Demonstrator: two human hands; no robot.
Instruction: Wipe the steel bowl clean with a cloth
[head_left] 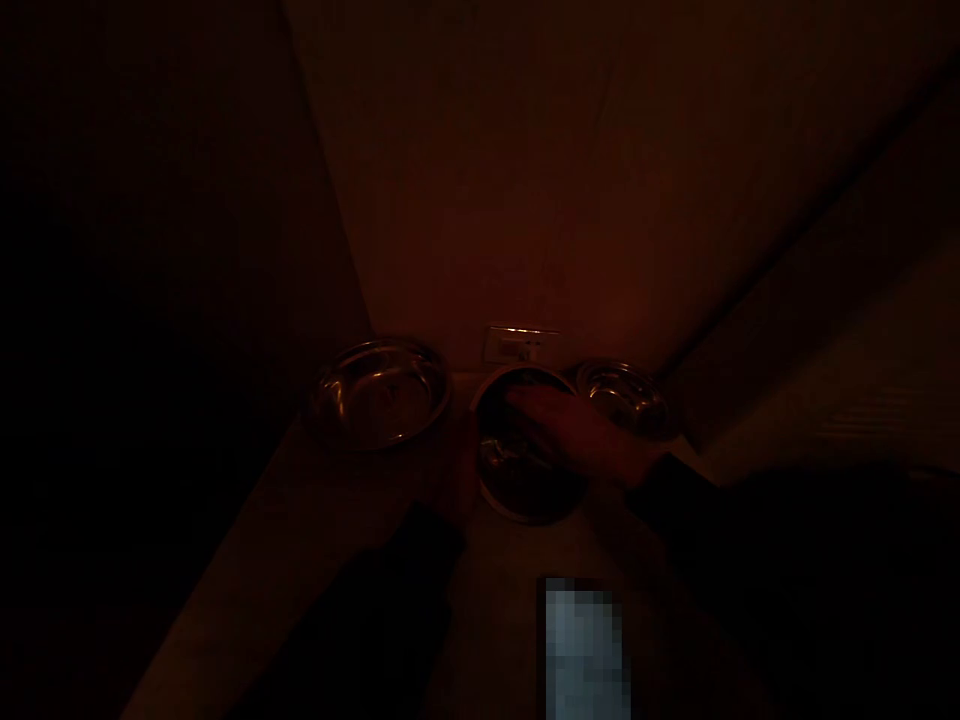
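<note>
The round vessel point(529, 503) sits just below the middle of the frame, its pale rim a thin ring around a deep, dark inside, a few glints showing at the left of that gloom. And here's the right hand point(574, 425), in from the right and stretched across the upper part of the opening, back of the hand uppermost, fingers pointing left! Are those fingers together, apart, pinching something? Too dark, I cannot tell. Over on the vessel's left side, the left hand point(459, 470) is up close against the rim, little more than a dim reddish shape; how its fingers stand, or whether they grip, I cannot tell either. Dark sleeves run back from both wrists, towards the lower left and the right edge. Flanking the action now: a wide shiny metal bowl point(390, 405) at centre left, catching streaks of orange light, just beside the left hand, and a smaller metal bowl point(621, 400) on the other side, partly behind the right wrist. Directly above the vessel, a wall plate point(517, 344) with a bright top edge, set low on the reddish wall point(510, 220). All three vessels share one tabletop point(206, 610), its edge slanting down to the lower left, and at bottom centre-right glows a pale, blocky, blurred-out rectangle point(587, 655), dark-edged, well below the hands.
</note>
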